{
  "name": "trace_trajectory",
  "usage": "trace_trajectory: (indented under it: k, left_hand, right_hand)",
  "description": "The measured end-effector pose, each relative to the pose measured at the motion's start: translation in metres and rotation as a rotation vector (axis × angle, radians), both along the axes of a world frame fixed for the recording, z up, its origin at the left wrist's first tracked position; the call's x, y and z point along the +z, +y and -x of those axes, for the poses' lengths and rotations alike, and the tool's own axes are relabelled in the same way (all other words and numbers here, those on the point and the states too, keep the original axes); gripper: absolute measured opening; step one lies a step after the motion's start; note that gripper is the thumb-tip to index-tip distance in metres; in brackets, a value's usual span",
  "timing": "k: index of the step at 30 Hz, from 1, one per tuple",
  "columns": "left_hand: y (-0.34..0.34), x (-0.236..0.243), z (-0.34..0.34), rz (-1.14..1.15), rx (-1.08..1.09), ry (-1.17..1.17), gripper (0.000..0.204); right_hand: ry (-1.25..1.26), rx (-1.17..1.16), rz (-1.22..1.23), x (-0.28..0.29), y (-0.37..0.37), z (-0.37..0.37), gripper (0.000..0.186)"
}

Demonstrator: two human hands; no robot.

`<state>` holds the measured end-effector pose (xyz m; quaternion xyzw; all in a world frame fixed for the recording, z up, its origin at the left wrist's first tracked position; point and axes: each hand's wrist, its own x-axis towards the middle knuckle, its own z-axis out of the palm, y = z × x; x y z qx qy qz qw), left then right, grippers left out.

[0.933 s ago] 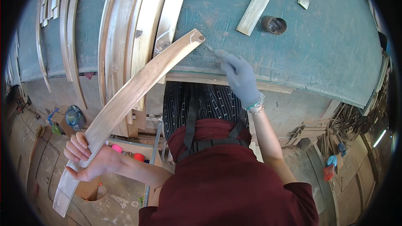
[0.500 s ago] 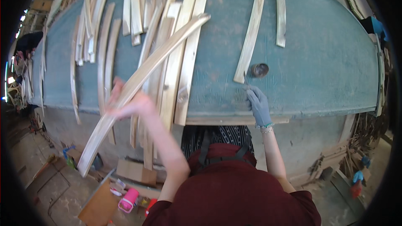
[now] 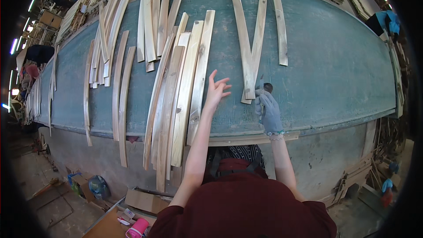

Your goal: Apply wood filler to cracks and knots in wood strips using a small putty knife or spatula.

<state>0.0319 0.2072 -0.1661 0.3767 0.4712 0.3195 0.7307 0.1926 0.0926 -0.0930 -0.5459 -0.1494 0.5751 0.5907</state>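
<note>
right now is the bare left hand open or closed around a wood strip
Open: the left hand has its fingers spread over the green table, holding nothing.

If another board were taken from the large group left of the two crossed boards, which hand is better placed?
Probably the left hand: it appears empty, fingers spread, beside that group of boards. The gloved right hand is farther away and holds a thin tool.
</note>
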Motion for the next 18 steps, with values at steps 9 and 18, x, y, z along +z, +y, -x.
trace_trajectory:
  k: [9, 18]
  left_hand:
    - [-0.023, -0.007, -0.086, -0.641, -0.468, 1.061, 0.099]
    - [-0.003, -0.035, -0.068, -0.503, -0.469, 0.840, 0.092]
  right_hand:
    - [-0.271, -0.052, -0.044, 0.001, -0.030, -0.017, 0.022]
    - [-0.042, -0.229, 0.001, -0.002, -0.033, -0.036, 0.023]
